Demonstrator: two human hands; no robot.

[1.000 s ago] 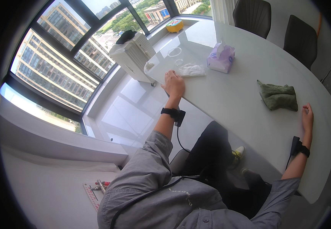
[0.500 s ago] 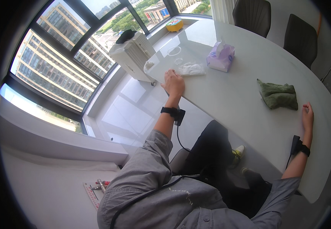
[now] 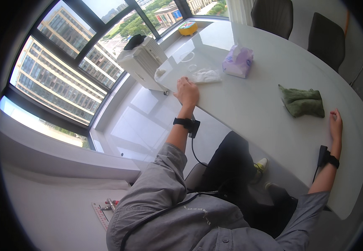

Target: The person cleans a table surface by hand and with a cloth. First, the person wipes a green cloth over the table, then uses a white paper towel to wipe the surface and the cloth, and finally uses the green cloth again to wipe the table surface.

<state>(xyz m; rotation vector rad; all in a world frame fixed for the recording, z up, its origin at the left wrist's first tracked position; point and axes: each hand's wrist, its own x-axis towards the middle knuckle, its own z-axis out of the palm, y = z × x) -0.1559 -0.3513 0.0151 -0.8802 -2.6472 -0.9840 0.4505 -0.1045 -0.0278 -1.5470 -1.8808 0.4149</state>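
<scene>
My left hand (image 3: 186,91) rests palm down on the near left edge of the white table (image 3: 265,113). Its fingers lie loosely apart and hold nothing. Just beyond its fingertips is a crumpled piece of clear white plastic (image 3: 206,76). At the right, my right hand (image 3: 336,124) lies on its side on the tabletop, fingers loosely bent and nothing visible in them. A folded dark green cloth (image 3: 302,101) sits just to its left, apart from the hand. Each wrist wears a black strap with a small black device.
A purple tissue box (image 3: 238,62) stands farther back, right of the plastic. Two clear rings (image 3: 187,56) lie on the far left of the table. A white ribbed heater (image 3: 141,62) stands by the window. Two dark chairs (image 3: 325,42) stand along the far side.
The whole view has shifted slightly, with everything a little farther left in it. Both hands keep their places on the table, and nothing was taken hold of.
</scene>
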